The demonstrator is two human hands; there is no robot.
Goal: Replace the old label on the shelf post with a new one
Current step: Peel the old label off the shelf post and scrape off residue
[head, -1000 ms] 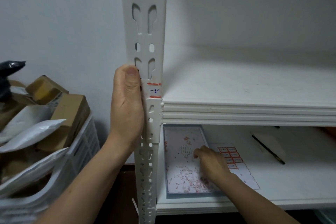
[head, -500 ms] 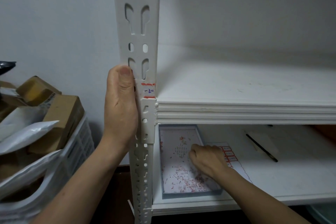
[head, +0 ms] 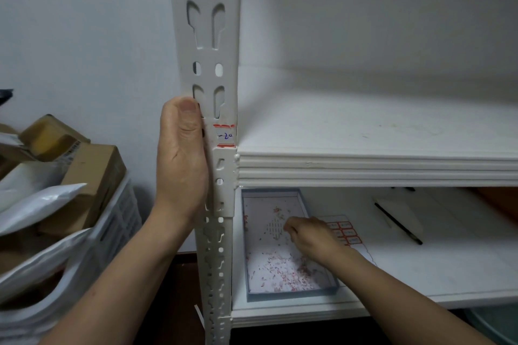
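A white slotted shelf post [head: 207,36] stands upright at the centre. It carries a small label [head: 225,136] with red edges and blue writing, just above the upper shelf board. My left hand [head: 182,165] grips the post from its left side, thumb up beside the label. My right hand [head: 311,238] hovers low over a shallow blue-rimmed tray [head: 291,295] on the lower shelf, fingers curled downward. I cannot see whether they hold anything. A sheet of red-bordered labels [head: 346,232] lies right of the tray, partly under my hand.
The tray holds several red and white paper scraps. A black pen [head: 398,223] lies on a white pad further right on the lower shelf. Left of the post stands a white plastic basket [head: 117,221] piled with cardboard boxes [head: 92,176] and mail bags.
My right hand has slid left, off the label sheet and further over the tray. My left hand keeps its grip on the post.
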